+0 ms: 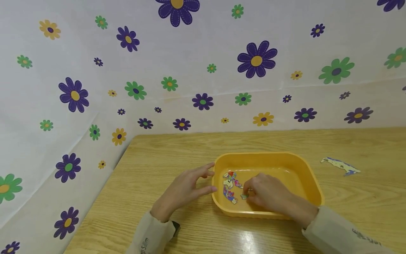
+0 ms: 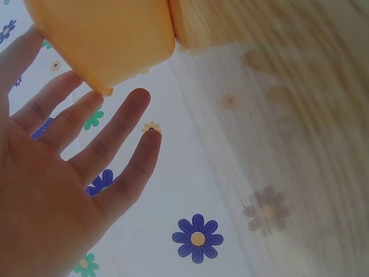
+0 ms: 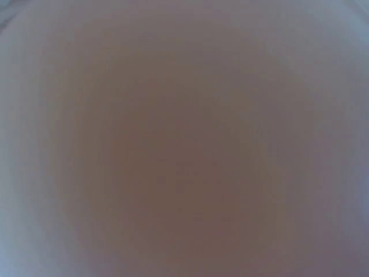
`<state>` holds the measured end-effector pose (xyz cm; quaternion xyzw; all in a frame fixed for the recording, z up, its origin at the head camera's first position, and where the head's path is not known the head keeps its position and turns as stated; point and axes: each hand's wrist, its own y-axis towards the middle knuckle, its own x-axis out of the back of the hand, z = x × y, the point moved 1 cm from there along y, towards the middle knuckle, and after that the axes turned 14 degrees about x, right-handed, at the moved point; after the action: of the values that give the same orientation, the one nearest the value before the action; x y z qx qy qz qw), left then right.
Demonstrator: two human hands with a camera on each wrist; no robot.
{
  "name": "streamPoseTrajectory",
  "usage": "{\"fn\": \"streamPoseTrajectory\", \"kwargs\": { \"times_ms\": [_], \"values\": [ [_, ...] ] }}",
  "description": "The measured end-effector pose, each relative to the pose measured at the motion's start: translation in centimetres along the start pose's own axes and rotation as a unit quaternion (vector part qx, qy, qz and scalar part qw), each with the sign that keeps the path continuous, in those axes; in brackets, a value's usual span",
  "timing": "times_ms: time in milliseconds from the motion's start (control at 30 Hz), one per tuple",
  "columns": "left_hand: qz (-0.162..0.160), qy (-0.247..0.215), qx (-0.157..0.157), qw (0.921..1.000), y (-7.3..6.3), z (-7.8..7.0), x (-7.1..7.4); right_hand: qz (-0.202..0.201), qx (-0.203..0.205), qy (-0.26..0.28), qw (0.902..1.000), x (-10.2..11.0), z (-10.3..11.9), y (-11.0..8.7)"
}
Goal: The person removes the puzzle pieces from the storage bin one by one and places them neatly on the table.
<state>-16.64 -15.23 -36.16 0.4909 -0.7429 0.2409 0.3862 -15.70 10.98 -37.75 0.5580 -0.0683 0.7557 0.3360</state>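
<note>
A yellow plastic tray (image 1: 263,159) stands on the wooden table. My left hand (image 1: 187,187) is at its left end, fingers fairly straight and spread; in the left wrist view, fingertips of the left hand (image 2: 75,156) touch the tray's rim (image 2: 106,91). Inside the tray, my right hand (image 1: 269,192) reaches down with curled fingers and pinches a small greenish puzzle piece (image 1: 243,196). Just left of it lie several colourful, irregular puzzle pieces (image 1: 229,190) on the tray floor. Only a blur fills the right wrist view.
One long, pale puzzle piece with blue edges (image 1: 340,165) lies on the table (image 1: 165,151), right of the tray. A white flower-printed cloth (image 1: 190,70) hangs behind the table and along its left side.
</note>
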Motion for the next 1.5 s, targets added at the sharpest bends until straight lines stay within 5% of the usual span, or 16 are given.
{"fn": "streamPoseTrajectory", "kwargs": {
  "times_ms": [233, 500, 967, 1500],
  "values": [
    [0.001, -0.005, -0.003, 1.0000, 0.1, -0.2, -0.1, -0.011, -0.036, 0.037, 0.9986, -0.2, -0.4, -0.3],
    [0.004, -0.022, -0.003, 0.9998, 0.1, -0.2, -0.1, -0.021, -0.104, 0.133, 0.9855, 0.0, -0.6, -0.2],
    [0.002, -0.021, 0.000, 0.9998, 0.2, -0.3, -0.2, -0.031, -0.109, 0.161, 0.9804, -0.3, -1.0, -0.2],
    [0.005, -0.030, 0.004, 0.9995, 0.3, 0.0, -0.3, -0.035, -0.076, 0.139, 0.9867, -0.5, -0.8, -0.2]
  ]
}}
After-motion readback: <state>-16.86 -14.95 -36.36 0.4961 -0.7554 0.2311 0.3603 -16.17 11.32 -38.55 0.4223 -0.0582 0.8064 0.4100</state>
